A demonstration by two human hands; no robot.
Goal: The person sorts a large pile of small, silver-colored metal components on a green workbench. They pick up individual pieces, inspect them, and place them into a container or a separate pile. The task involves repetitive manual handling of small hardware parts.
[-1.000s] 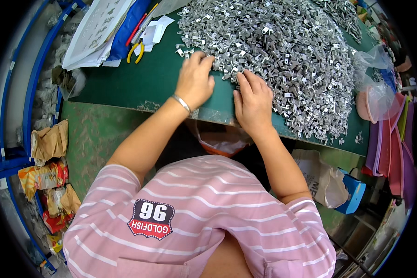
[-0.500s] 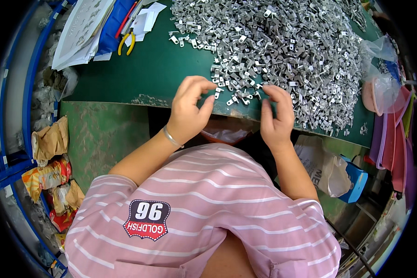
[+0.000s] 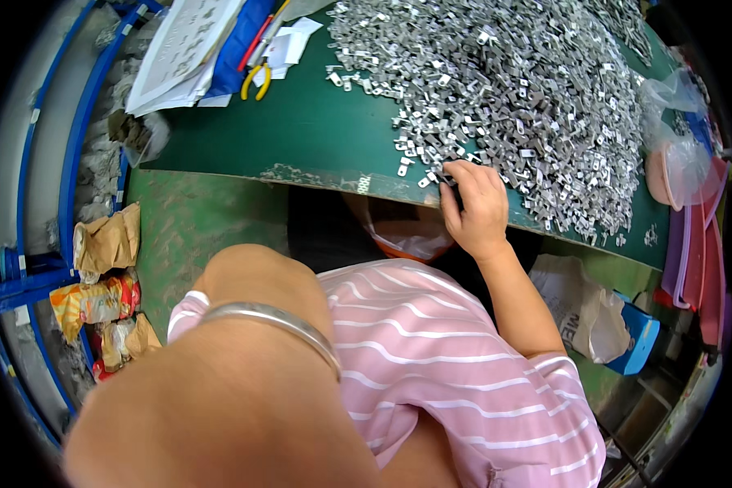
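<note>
- The right hand (image 3: 476,207) is seen just right of the frame's centre, laid on the near edge of the green table (image 3: 301,134), fingers curled and nearly closed at the edge of the pile of small metal parts (image 3: 512,89); whether a part is pinched between them cannot be told.
- The left hand itself is not seen: only its forearm, raised close to the camera, fills the lower left of the frame, with a silver bangle (image 3: 281,321) worn round the wrist. How far that hand is open cannot be told.
- The metal parts are heaped across the upper right of the frame, with a few loose ones scattered just left of the right hand.
- Yellow-handled pliers (image 3: 256,81) are laid on the table in the upper left, beside papers (image 3: 179,49).
- An orange-rimmed bin lined with a clear bag (image 3: 403,236) is seen under the table edge, just below and left of the right hand.
- A pink bowl (image 3: 663,175) is placed at the right edge.
</note>
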